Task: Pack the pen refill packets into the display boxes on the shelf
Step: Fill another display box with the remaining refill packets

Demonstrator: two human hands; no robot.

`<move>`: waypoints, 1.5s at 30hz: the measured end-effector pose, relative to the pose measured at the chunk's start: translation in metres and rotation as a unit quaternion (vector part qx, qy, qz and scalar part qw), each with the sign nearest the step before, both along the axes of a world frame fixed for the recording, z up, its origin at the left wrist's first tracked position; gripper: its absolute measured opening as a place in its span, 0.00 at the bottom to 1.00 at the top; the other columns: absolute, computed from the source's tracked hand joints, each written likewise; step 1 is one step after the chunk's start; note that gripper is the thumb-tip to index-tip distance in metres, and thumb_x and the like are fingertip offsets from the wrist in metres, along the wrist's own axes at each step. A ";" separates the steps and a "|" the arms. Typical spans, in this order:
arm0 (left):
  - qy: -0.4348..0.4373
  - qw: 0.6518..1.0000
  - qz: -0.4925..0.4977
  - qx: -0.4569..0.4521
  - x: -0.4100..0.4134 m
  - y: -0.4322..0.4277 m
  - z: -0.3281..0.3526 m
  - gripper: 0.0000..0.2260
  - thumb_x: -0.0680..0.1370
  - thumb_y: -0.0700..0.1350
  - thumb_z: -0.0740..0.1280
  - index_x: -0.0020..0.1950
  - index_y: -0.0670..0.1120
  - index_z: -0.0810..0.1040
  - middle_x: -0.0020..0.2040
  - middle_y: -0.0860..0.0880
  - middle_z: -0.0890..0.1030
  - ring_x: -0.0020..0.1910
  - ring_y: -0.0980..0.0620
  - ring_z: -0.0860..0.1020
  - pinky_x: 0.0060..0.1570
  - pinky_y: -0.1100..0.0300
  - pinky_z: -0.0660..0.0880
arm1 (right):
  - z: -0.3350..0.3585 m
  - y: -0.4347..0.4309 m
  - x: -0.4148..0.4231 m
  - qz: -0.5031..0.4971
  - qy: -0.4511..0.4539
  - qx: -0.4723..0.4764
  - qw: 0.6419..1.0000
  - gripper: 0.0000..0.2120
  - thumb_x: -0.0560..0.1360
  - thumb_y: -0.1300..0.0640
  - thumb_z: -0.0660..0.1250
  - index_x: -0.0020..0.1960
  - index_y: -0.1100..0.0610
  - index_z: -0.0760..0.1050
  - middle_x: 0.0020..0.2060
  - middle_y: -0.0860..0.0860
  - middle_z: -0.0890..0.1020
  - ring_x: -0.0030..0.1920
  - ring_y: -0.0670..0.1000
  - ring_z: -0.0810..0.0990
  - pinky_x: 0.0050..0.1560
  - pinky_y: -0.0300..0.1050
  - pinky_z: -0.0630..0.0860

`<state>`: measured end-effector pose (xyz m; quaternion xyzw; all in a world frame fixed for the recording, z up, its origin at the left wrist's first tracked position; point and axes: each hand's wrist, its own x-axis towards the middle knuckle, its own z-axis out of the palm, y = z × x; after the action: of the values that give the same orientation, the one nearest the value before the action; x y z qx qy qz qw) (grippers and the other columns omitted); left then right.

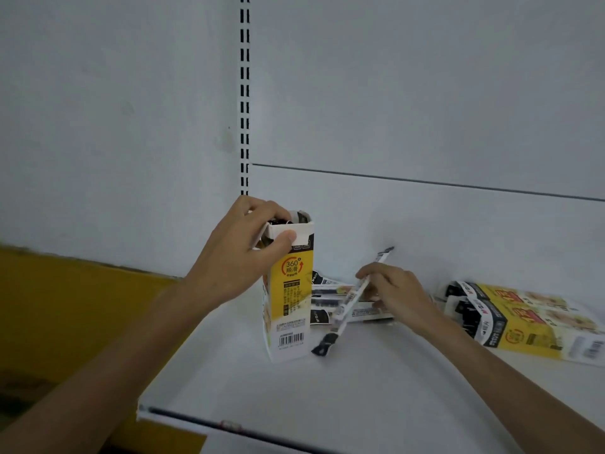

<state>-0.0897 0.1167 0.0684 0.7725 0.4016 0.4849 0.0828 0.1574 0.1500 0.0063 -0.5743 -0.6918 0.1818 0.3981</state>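
The refill packet [352, 296] is sitting pinched in my right hand [391, 290], its long axis slanting from upper right down to lower left, dark end hanging low above the shelf [376, 404]. I am steadying the upright display box [289, 290] with my left hand [240, 253] clamped on its open top, just left of the packet. I am judging the packet needs tipping vertical to enter.

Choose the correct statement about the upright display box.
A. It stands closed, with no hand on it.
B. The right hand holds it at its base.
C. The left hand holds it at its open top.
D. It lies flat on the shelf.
C: the left hand grips the open top of the upright display box, while the right hand holds a refill packet.
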 end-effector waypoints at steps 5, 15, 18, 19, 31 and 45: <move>-0.001 1.000 0.003 0.010 0.002 0.002 -0.002 0.06 0.68 0.62 0.56 0.42 0.65 0.68 0.49 0.57 0.70 0.49 0.66 0.72 0.44 0.62 0.77 | 0.006 -0.007 0.000 -0.015 0.091 0.011 0.996 0.04 0.74 0.61 0.67 0.42 0.54 0.77 0.34 0.58 0.80 0.31 0.49 0.81 0.35 0.43 0.80; -0.006 1.000 0.007 -0.004 0.003 0.001 -0.003 0.05 0.75 0.53 0.62 0.42 0.64 0.68 0.51 0.53 0.70 0.44 0.69 0.72 0.39 0.71 0.72 | 0.013 -0.003 0.002 -0.010 0.013 -0.108 0.994 0.32 0.76 0.63 0.63 0.74 0.51 0.52 0.52 0.54 0.81 0.42 0.51 0.81 0.38 0.39 0.75; -0.006 1.000 0.005 -0.008 0.003 0.000 -0.002 0.02 0.72 0.56 0.59 0.41 0.65 0.68 0.48 0.57 0.68 0.44 0.69 0.72 0.40 0.70 0.73 | 0.011 -0.001 0.006 -0.051 -0.144 -0.037 0.987 0.06 0.77 0.62 0.60 0.45 0.53 0.73 0.39 0.51 0.78 0.39 0.56 0.76 0.30 0.37 0.68; -0.006 1.000 0.005 -0.008 0.003 0.000 -0.002 0.02 0.71 0.56 0.59 0.41 0.65 0.68 0.48 0.59 0.68 0.44 0.69 0.72 0.40 0.70 0.73 | 0.011 -0.003 0.007 -0.038 -0.195 -0.010 0.980 0.10 0.77 0.63 0.60 0.38 0.52 0.71 0.35 0.50 0.75 0.39 0.56 0.75 0.31 0.41 0.66; -0.005 1.000 0.011 -0.003 0.002 -0.002 0.000 0.02 0.70 0.56 0.59 0.41 0.62 0.67 0.46 0.59 0.69 0.47 0.65 0.71 0.41 0.62 0.75 | 0.002 -0.008 0.004 0.115 -0.310 0.084 0.940 0.06 0.75 0.60 0.65 0.49 0.58 0.79 0.44 0.46 0.77 0.49 0.49 0.71 0.47 0.44 0.67; -0.052 0.998 -0.022 0.004 0.004 -0.014 0.008 0.11 0.69 0.52 0.69 0.42 0.58 0.67 0.48 0.57 0.76 0.48 0.65 0.73 0.40 0.65 0.75 | 0.142 -0.033 -0.047 0.042 0.254 0.163 0.952 0.13 0.81 0.52 0.54 0.40 0.50 0.72 0.39 0.44 0.76 0.42 0.39 0.74 0.40 0.31 0.69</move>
<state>-0.0855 0.1032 0.0764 0.7553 0.3775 0.5241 0.1111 0.1109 0.1169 0.1482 -0.4066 -0.6120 0.2226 0.6408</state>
